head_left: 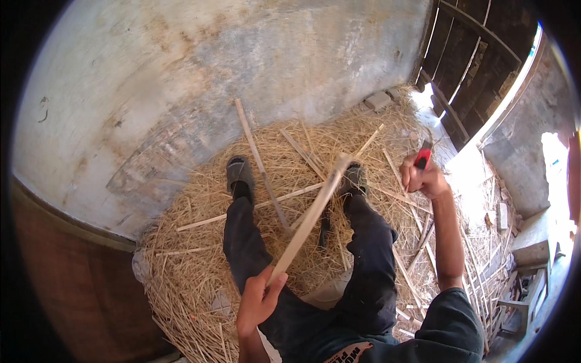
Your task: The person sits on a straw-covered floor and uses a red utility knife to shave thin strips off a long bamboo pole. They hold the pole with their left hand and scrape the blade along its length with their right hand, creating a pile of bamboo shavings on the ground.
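My left hand [259, 302] is closed round the near end of a pale, flat wooden strip [305, 227]. The strip slants up and away between my legs, its far end near my right foot. My right hand [425, 180], raised to the right, grips a red utility knife [423, 156] pointing upward, apart from the strip. Its blade is too small to make out. Under the strip, on the straw, lies a narrow black object [325, 228] whose kind I cannot tell.
Straw-like shavings [187, 278] cover the floor, with several loose strips [257, 151] among them. A stained wall [242, 60] rises ahead. A dark plank door [469, 66] stands at the far right, near a brick [378, 101]. A brown panel [72, 272] is at the left.
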`<state>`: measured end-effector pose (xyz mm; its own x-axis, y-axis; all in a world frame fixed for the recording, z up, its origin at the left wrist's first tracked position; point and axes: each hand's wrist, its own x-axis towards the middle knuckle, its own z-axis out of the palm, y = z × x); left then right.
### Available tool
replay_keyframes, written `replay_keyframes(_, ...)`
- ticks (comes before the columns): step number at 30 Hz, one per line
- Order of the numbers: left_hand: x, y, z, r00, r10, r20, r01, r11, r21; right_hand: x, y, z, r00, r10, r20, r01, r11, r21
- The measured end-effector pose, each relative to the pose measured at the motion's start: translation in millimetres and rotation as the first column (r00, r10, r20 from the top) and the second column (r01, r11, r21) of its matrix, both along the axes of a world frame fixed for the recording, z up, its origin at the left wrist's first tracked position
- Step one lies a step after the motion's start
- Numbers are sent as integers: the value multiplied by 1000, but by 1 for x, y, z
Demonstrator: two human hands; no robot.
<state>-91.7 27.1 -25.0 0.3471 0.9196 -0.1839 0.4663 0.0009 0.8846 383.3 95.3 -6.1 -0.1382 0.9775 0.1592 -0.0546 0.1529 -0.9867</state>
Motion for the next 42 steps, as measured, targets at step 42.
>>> replay_keyframes(42,87,-1,40,936,200,291,-265,942,204,-178,-50,28,605,-590,534,66,706,705)
